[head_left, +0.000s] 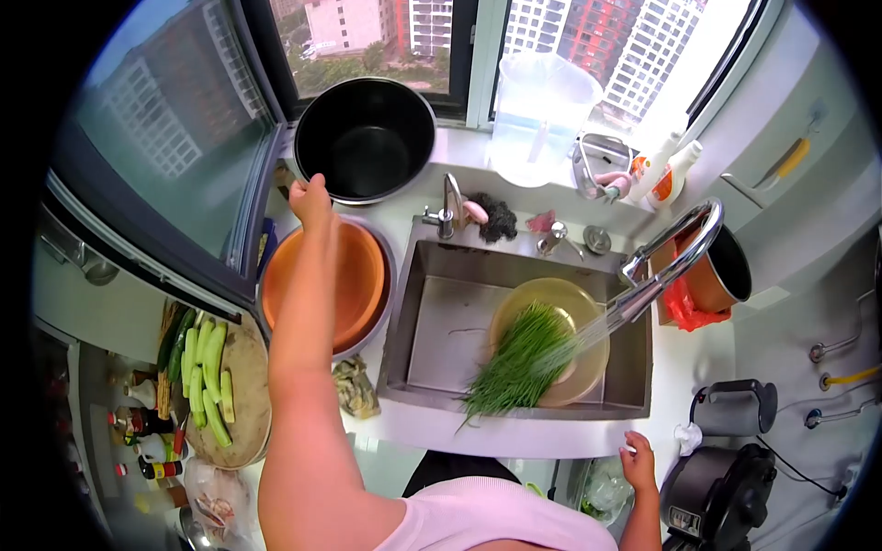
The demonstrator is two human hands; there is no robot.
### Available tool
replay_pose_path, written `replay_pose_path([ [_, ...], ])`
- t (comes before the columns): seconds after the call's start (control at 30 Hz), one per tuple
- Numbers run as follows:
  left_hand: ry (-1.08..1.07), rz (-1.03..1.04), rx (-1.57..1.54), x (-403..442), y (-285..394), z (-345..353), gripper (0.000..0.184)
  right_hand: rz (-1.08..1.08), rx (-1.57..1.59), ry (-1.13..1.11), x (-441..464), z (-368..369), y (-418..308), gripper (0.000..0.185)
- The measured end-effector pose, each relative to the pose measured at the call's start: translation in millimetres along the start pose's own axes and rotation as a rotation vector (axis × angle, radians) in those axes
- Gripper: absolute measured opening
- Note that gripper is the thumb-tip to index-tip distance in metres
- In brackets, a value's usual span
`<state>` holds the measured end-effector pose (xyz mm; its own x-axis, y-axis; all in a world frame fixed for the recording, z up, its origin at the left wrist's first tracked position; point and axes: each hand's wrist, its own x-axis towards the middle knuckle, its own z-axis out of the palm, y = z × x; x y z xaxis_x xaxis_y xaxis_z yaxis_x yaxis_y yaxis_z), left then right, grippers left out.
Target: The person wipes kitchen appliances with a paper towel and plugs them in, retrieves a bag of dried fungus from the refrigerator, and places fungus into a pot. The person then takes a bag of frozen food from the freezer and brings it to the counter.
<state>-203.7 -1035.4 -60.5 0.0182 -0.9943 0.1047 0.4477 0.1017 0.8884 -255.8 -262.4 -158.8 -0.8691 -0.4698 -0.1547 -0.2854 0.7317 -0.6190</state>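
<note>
My left hand point(310, 200) is stretched far forward with its fingers closed on the near-left rim of a big, deep black pot point(363, 138) by the window. Below that arm sits an orange basin point(363, 285), nested in a larger metal-coloured one and partly hidden by my forearm. My right hand point(638, 461) hangs beside the counter's front edge, fingers loosely bent and apart, holding nothing. In the sink point(441, 340), water from the curved faucet point(675, 262) runs onto a bunch of green chives point(524, 363) in a yellowish translucent bowl point(588, 367); some chives overhang its rim.
An open window sash point(184, 138) stands at the left. Pale green gourds point(211, 363) lie on a round board below it. On the sill are a clear plastic container point(542, 115) and white bottles point(675, 174). A black cooker point(717, 500) and grey jug point(735, 409) stand at right.
</note>
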Motion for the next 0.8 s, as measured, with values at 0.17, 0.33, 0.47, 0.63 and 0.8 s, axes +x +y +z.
replay_pose_path([
  [0.17, -0.352, 0.005, -0.042, -83.0, 89.5, -38.3, 0.013, -0.090, -0.036, 0.007, -4.5, 6.5, -12.5, 0.039],
  [0.33, -0.588, -0.144, 0.287, -168.0, 177.4, -79.3, 0.039, -0.226, -0.125, 0.072, -28.5, 14.6, -6.5, 0.033],
  [0.47, -0.927, -0.509, 0.135, -250.7, 212.1, -87.3, 0.047, -0.131, -0.095, 0.117, -79.2, 3.5, -19.0, 0.027],
  [0.63, -1.038, -0.803, 0.203, -390.6, 187.0, -72.5, 0.036, -0.068, 0.047, 0.241, -164.8, -10.9, -0.9, 0.015],
  [0.8, -1.070, -0.901, 0.319, -521.1, 117.1, -24.2, 0.027, 0.105, 0.093, 0.322, -269.7, -4.1, 19.2, 0.017],
])
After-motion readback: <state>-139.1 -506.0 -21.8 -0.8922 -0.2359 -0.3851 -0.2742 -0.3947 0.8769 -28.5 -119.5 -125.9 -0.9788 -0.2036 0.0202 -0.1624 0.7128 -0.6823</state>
